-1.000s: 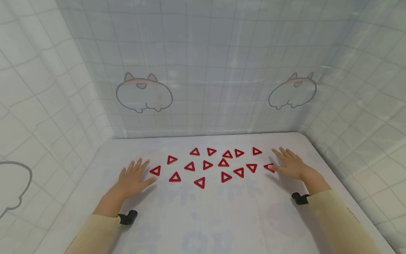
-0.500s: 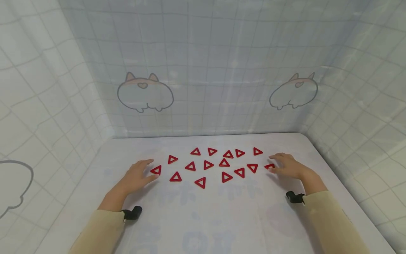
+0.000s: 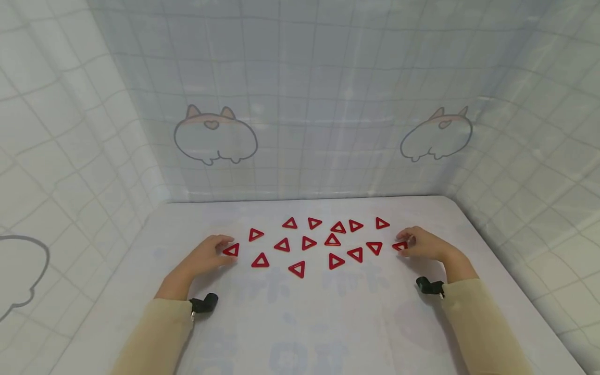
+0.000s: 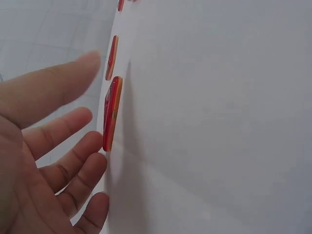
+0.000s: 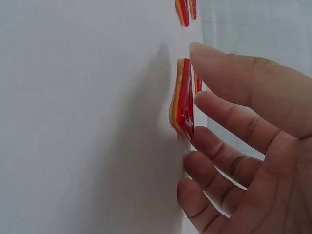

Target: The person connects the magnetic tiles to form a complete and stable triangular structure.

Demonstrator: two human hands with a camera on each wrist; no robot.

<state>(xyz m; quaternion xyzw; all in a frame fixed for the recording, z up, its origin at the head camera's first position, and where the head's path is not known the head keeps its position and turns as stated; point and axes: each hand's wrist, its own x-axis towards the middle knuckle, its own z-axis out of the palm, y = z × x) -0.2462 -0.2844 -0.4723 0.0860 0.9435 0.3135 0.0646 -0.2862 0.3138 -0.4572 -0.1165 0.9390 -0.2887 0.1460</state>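
Observation:
Several hollow red triangle pieces lie scattered over the white tabletop. My left hand [image 3: 202, 256] is at the leftmost red triangle [image 3: 237, 250], thumb and fingers spread around it. In the left wrist view, that triangle [image 4: 114, 111] lies flat, the thumb held off above and the fingertips close to its edge. On the other side, my right hand [image 3: 425, 246] reaches around the rightmost red triangle [image 3: 401, 243], partly covering it. The right wrist view has this triangle [image 5: 185, 100] between thumb and loosely bent fingers, with the fingertips right at its edge.
Between the hands, more red triangles lie in loose rows, including one at the front [image 3: 302, 269] and one at the back [image 3: 382, 223]. A pale gridded curtain [image 3: 323, 130] with cartoon drawings surrounds the white tabletop [image 3: 365, 312] at the back and sides.
Both hands have gone from spread, straight fingers to bent ones and moved slightly inward, closing around the outermost triangles. The triangles have kept their arrangement.

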